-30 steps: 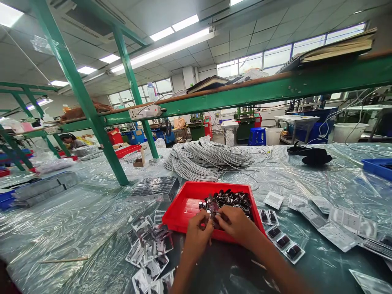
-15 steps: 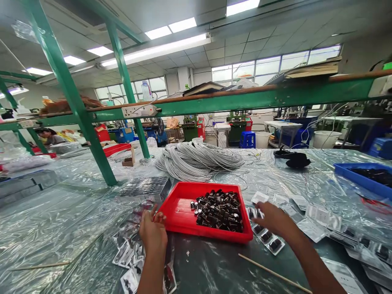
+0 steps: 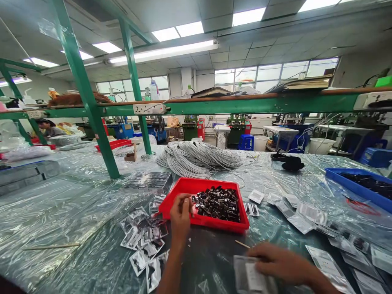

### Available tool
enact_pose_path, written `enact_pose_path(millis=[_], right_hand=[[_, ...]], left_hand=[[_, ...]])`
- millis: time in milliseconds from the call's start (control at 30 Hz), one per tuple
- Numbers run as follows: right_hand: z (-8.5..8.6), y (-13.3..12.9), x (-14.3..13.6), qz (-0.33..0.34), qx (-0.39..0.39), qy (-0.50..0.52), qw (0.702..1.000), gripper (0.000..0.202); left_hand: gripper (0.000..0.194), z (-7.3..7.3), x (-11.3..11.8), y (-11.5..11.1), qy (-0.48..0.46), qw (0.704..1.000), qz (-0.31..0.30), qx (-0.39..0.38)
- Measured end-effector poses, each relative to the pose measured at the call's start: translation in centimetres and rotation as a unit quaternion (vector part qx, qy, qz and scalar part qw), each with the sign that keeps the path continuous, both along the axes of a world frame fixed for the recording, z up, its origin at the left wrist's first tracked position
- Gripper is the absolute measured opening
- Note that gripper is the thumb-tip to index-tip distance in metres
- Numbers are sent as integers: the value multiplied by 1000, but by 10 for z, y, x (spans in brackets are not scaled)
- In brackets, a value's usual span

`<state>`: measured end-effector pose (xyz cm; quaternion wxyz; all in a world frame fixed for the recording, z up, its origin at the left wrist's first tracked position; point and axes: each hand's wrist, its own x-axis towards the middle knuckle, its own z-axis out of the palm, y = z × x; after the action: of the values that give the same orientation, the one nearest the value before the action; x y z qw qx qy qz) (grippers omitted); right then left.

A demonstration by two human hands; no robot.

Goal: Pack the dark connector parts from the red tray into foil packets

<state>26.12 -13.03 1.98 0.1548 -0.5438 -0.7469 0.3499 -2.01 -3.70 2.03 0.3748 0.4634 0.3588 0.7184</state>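
My left hand (image 3: 180, 212) is over the front left of a red tray (image 3: 171, 208), fingers curled in a pinch; what they hold, if anything, is hidden. Small shiny black parts (image 3: 219, 204) are heaped in the tray's right half, a few lying close to those fingertips. Low at the right, my right hand (image 3: 275, 261), blurred by motion, is closed on the edge of a clear plastic blister pack (image 3: 245, 273) with a white panel. Behind that hand the tip of a thin wooden stick (image 3: 241, 243) shows.
Foil-like clear packets (image 3: 143, 237) lie left of the tray, and more blister packs (image 3: 303, 222) spread to the right. Coiled grey cable (image 3: 196, 159) sits behind it. A blue tray (image 3: 337, 175) stands far right; a green post (image 3: 101, 139) rises at left.
My right hand has taken a blister pack from beside the tray and brought it nearer, toward the bottom edge. My left hand has moved right, over the red tray. The view has shifted slightly.
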Motion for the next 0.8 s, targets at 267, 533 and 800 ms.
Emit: enact_pose_path(millis=[267, 533, 800], right_hand=[[-41, -4, 11, -101, 106, -215, 966, 27], [-36, -33, 1, -103, 78, 122, 984, 15], [-45, -12, -139, -154, -110, 639, 746, 57]], left_hand=[[58, -43, -3, -92, 454, 878, -133, -71], [50, -74, 26, -132, 568, 800, -110, -159], [50, -79, 35, -153, 515, 833, -79, -189]])
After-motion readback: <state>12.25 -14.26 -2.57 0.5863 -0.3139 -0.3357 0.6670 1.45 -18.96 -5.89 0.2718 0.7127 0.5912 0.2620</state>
